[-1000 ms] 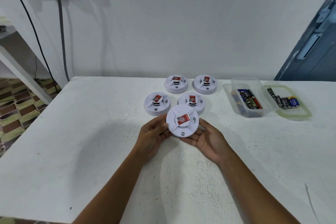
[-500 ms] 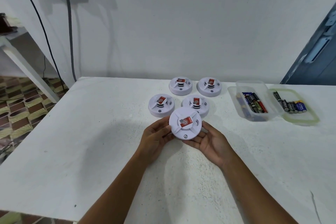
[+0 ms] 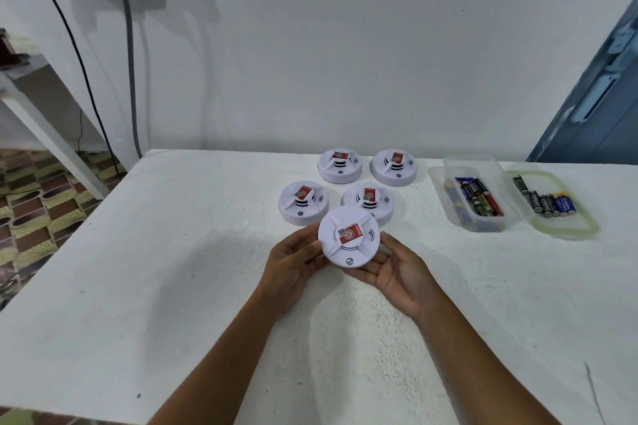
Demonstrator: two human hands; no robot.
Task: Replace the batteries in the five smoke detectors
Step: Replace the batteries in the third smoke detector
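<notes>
A round white smoke detector with a red label is lifted a little above the white table, face up. My left hand grips its left rim and my right hand cups it from below and the right. Behind it several more white detectors rest on the table: one at the left, one just behind the held one, and two at the back. A clear plastic box holds batteries, and its lid beside it carries more batteries.
A white wall stands behind the table. Cables hang from a socket at the upper left. A blue door is at the right. Patterned floor tiles show past the table's left edge.
Both hands kept hold of the detector and raised it slightly, turning it a little. The camera view shifted somewhat to the left.
</notes>
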